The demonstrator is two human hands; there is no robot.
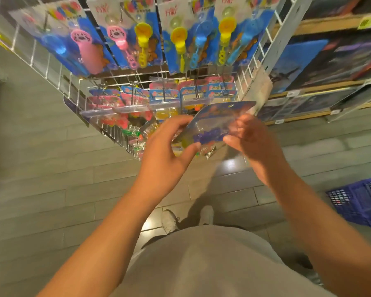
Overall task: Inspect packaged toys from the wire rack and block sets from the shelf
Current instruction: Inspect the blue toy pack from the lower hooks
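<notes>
A blister-packed toy (214, 123) with a blue card back and clear plastic front is held in front of the wire rack (51, 67). My left hand (169, 151) grips its left lower edge between thumb and fingers. My right hand (251, 138) pinches its right side, fingers partly seen through the clear plastic. Rows of similar packaged toys (141, 39) hang on the rack's hooks above and behind. Boxed block sets (321, 63) stand on the wooden shelf (308, 116) to the right. The picture is blurred by motion.
A blue plastic crate (360, 202) sits on the grey tiled floor at the right. My shoes (169, 220) show below the hands. More small packs (124, 101) hang low on the rack, close behind the held one.
</notes>
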